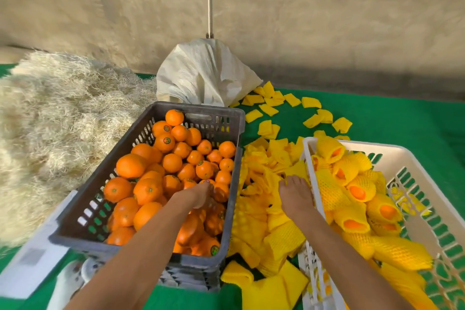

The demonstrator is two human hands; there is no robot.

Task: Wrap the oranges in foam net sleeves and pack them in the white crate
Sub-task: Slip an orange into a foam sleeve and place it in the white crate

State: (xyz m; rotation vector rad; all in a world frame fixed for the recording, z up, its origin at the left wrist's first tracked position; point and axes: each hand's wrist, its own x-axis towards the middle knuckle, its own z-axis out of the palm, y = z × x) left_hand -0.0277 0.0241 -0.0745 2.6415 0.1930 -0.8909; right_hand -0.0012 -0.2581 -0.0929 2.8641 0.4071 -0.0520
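Lying under everything, a green mat [392, 118]. Sitting on it beneath the left hand [201, 195], a dark crate [141, 131]; beside the right hand [295, 195], a white crate [412, 158]; between them, loose yellow foam sleeves [264, 211]; beyond, a white sack [201, 73] and pale straw [55, 113].

Open green cloth [402, 118] beyond white crate [427, 184]; sleeve pile [261, 209] fills gap beside dark crate [234, 184].

Both bare forearms reach forward from the bottom edge, roughly parallel. The left hand [201, 195] is stretched out palm down, its fingers angled downward and blurred, so their grip cannot be told. The right hand [295, 192] also lies palm down, fingers bent down at the tips.
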